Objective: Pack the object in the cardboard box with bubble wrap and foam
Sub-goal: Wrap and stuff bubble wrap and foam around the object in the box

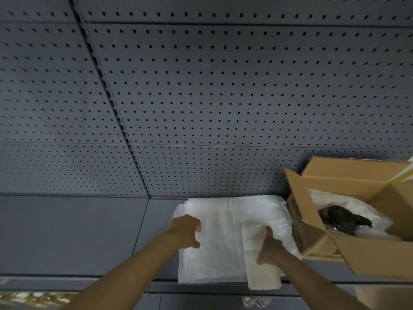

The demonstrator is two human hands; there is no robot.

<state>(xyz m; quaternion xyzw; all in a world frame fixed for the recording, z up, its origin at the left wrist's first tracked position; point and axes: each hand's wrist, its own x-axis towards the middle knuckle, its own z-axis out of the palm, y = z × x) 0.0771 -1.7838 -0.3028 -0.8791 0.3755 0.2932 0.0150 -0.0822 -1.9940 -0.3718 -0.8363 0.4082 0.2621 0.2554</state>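
Observation:
An open cardboard box [366, 253] stands at the right on a grey shelf. Inside it a dark object [342, 219] lies on clear bubble wrap [366, 209]. Left of the box a stack of white foam sheets [221, 238] lies flat on the shelf. A narrower folded foam piece [257, 260] rests on the stack's right part. My right hand [271, 247] grips that folded piece at its right edge. My left hand [186, 231] hovers over the stack's left edge with fingers curled and apart, holding nothing.
A grey pegboard wall [201, 97] rises behind the shelf [78, 233]. The shelf's front edge runs just below the foam. Clear bottle tops [257, 302] show on a lower level. The box flaps [350, 166] stand up at the right.

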